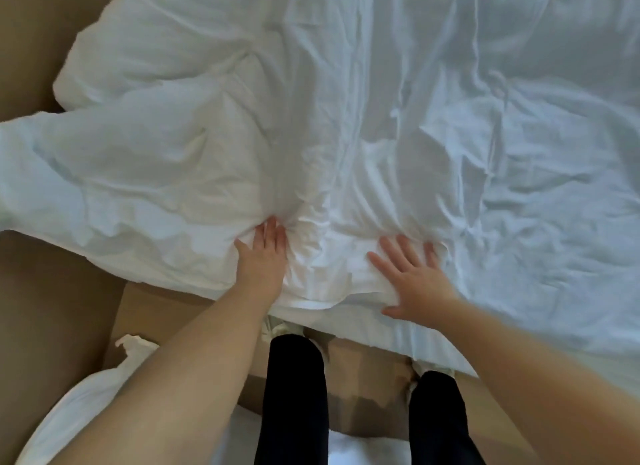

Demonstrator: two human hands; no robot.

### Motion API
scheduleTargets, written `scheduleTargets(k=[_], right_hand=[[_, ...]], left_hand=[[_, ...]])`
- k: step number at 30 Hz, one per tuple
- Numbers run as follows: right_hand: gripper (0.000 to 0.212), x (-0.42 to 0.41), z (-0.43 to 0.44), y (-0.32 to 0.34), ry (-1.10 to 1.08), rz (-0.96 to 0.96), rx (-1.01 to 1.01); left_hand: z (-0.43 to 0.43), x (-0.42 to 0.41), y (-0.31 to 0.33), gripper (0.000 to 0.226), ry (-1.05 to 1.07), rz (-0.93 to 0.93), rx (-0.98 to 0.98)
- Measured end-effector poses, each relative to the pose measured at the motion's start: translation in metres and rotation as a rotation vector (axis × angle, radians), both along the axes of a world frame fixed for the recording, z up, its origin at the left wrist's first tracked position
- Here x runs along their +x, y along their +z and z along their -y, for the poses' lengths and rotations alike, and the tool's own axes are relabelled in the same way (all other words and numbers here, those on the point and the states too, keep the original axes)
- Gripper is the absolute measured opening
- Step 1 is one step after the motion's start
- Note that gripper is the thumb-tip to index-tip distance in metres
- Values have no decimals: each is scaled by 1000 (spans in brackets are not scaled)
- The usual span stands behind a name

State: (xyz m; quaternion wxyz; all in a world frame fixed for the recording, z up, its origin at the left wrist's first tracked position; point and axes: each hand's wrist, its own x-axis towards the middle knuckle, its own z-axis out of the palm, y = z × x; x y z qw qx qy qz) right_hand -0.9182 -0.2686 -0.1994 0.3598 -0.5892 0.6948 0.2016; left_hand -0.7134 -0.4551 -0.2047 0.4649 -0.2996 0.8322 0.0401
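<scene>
A bed (388,338) fills most of the room from where I stand, its near edge running slantwise across the view. Left of the bed lies a plain tan floor (41,308), smooth and unpatterned. A paler brown strip (166,305), set off by a straight seam, lies on the floor close against the bed's near edge. Further out from that edge a crumpled heap of white linen (104,388) rests on the floor. The light is soft and even, warm over the bed's left side and cooler, bluish, towards its right.
</scene>
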Motion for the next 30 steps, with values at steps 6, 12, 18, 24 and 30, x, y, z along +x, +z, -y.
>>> scheduleTargets(k=[6, 12, 18, 24, 30], right_hand=[[115, -31, -81, 14, -457, -223, -1], [108, -85, -155, 11, -491, -306, 215], [51, -167, -182, -21, -129, -314, -34], [33, -224, -222, 33, -18, -207, 305], [53, -217, -312, 63, -185, -11, 562]], left_hand=[[-49, -25, 25, 87, -94, -149, -114], [-149, -127, 31, 108, -354, -443, 150], [-181, -208, -7, 73, -224, -332, 14], [-204, -224, 22, 39, -244, -262, 336], [-280, -221, 32, 62, -237, -105, 337]])
